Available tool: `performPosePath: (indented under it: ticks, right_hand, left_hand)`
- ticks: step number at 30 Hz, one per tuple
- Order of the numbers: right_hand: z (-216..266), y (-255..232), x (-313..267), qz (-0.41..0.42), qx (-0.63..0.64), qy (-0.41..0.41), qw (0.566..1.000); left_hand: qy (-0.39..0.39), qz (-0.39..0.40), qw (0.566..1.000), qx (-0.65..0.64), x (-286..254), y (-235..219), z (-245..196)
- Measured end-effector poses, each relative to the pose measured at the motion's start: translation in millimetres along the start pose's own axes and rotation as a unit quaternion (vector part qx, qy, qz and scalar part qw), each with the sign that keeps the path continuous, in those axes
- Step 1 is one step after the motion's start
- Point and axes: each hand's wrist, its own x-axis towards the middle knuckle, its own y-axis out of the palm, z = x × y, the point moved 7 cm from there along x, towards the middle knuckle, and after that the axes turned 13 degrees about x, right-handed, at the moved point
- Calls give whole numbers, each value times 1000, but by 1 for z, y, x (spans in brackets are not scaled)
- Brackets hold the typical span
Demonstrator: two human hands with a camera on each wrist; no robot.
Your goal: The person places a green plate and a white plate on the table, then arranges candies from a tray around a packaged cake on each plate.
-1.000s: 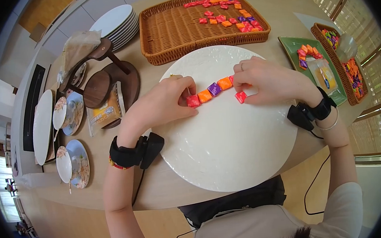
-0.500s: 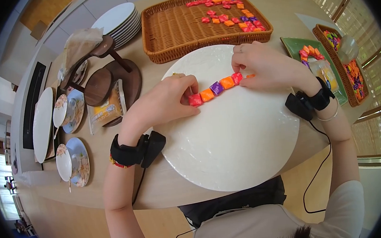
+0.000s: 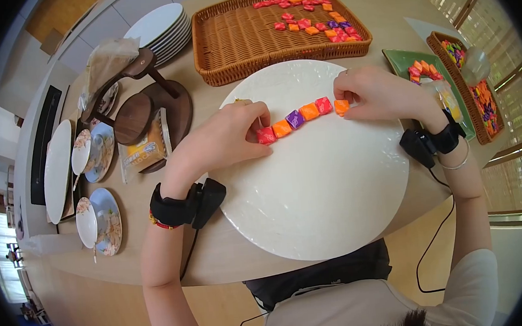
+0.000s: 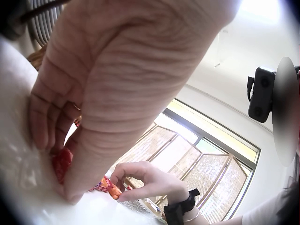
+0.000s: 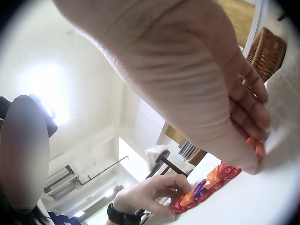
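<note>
On a large white round plate [image 3: 313, 202] lies a slanting row of square wrapped candies: red, orange, purple [image 3: 295, 119], orange, red [image 3: 323, 105]. My left hand [image 3: 225, 132] pinches the red candy [image 3: 266, 135] at the row's left end; in the left wrist view its red wrapper [image 4: 62, 164] shows between thumb and fingers. Just past the right end, with a small gap, my right hand [image 3: 375, 96] pinches an orange candy [image 3: 342, 107] between thumb and fingers. The right wrist view shows this orange candy [image 5: 255, 147] partly covered by the thumb.
Behind the plate is a wicker tray [image 3: 223, 74] with more candies. A green dish [image 3: 394, 60] and a narrow basket [image 3: 486, 139] of candies stand at right. At left are a dark wooden stand [image 3: 177, 108], stacked white plates [image 3: 155, 27], and cups [image 3: 86, 222] on saucers.
My right hand placed a red candy at the row's right end, let it go, and moved right, where it now holds an orange candy. The left hand stays at the left end.
</note>
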Motion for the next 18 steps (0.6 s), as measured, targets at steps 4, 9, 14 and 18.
performPosePath:
  ticks: [4,9,14,18]
  right_hand:
    - [0,1,1,-11,-11,10,1000]
    - [-3,3,3,-18,23,11,1000]
    - [-2,-2,-3,-34,59,9,998]
    - [-5,2,-2,-19,44,0,999]
  left_hand:
    - [4,-7,1000,14,0,0,0]
    - [-11,16,1000,3,0,-1,-1]
    - [-13,19,1000,15,0,1,-3]
    - [-25,19,999,23,0,2,-4]
